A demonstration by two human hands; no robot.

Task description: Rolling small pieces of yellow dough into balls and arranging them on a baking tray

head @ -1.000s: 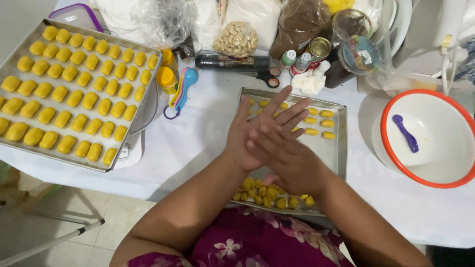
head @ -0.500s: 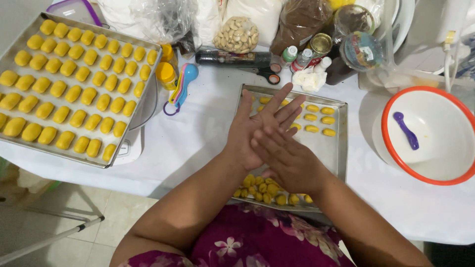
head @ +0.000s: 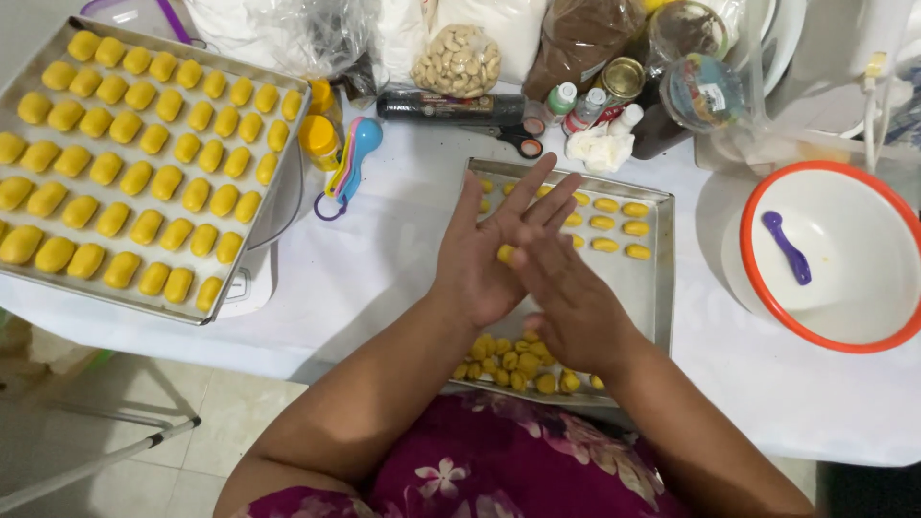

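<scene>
My left hand (head: 484, 249) lies palm up over a small metal tray (head: 652, 288), fingers spread. My right hand (head: 566, 297) presses across it, palm down. Between the two palms sits a small yellow dough piece (head: 505, 253), partly showing. Shaped yellow dough logs (head: 614, 225) lie in rows at the tray's far end. A heap of small yellow dough balls (head: 513, 363) lies at its near end, partly hidden by my right wrist.
A big tray (head: 259, 225) of several yellow dough logs rests at the left on a white scale (head: 251, 286). A white bowl with an orange rim (head: 758, 206) holds a purple spoon (head: 787, 247) at right. Bags, bottles, scissors (head: 523, 142) and measuring spoons (head: 347, 168) crowd the back.
My right hand has slid back toward me across the left palm, uncovering the left fingers and the dough piece. The view has shifted slightly.
</scene>
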